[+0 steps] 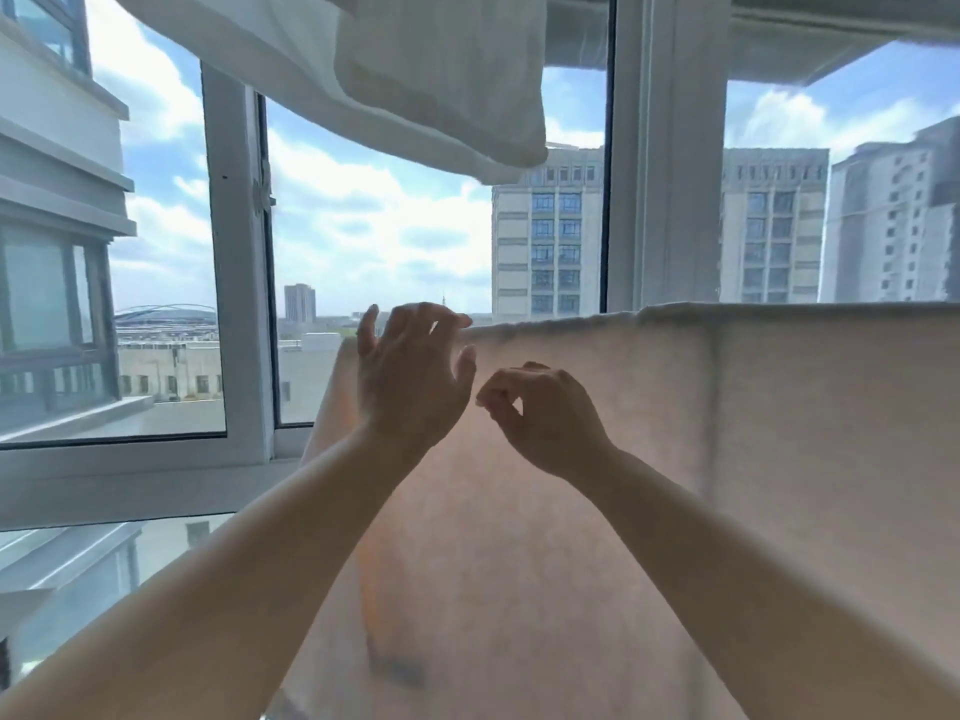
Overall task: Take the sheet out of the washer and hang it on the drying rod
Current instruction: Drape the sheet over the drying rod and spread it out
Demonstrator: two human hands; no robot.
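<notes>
A pale pink sheet point(779, 433) hangs draped over the drying rod. The rod itself is hidden under the sheet's folded top edge, which runs level from the middle to the right. My left hand point(410, 376) is raised at the sheet's upper left corner with fingers spread and relaxed, its fingertips at the top edge. My right hand point(540, 413) hovers just right of it in front of the sheet. Its fingers are curled with thumb and fingertips together, and no fabric shows between them. The washer is out of view.
A white cloth point(441, 70) hangs overhead at the top middle. Directly behind the sheet is a large window with white frames point(234, 252) and a sill point(130, 480), with tall buildings and sky outside.
</notes>
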